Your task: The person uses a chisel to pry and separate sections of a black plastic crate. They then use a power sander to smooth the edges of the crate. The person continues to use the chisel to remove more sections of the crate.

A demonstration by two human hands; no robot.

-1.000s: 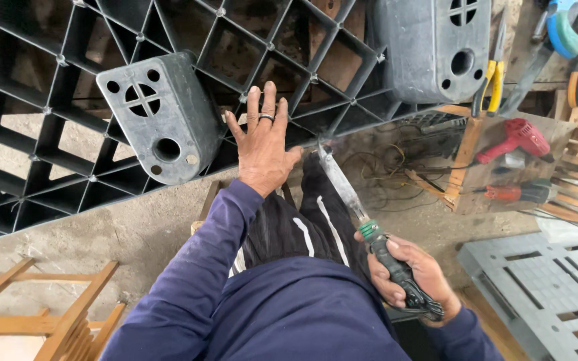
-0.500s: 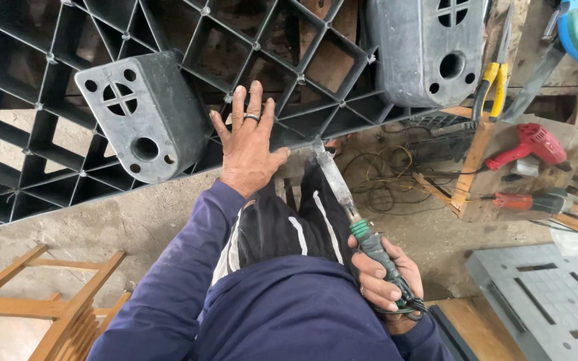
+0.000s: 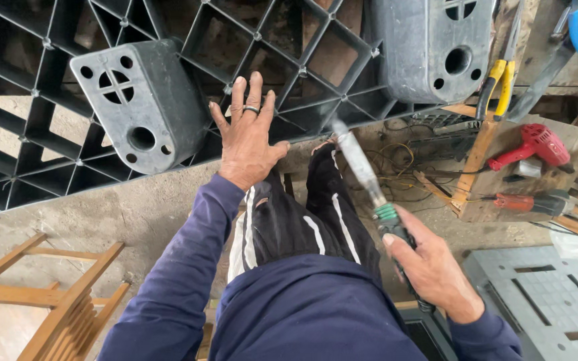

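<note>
Head view shows the left hand (image 3: 249,137) with fingers spread flat, pressing on the edge of a black plastic pallet (image 3: 48,87) beside its grey block foot (image 3: 143,103). Right hand (image 3: 429,271) is clenched around the handle of a screwdriver (image 3: 369,184), its shaft pointing up toward the pallet edge.

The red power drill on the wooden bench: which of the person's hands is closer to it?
Right. The right hand, holding a knife, sits below-left of the red drill; the left hand rests far across on the black pallet.

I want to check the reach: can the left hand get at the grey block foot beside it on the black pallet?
Probably yes: the left hand is open on the black pallet, and nothing lies between it and the grey block foot.
</note>
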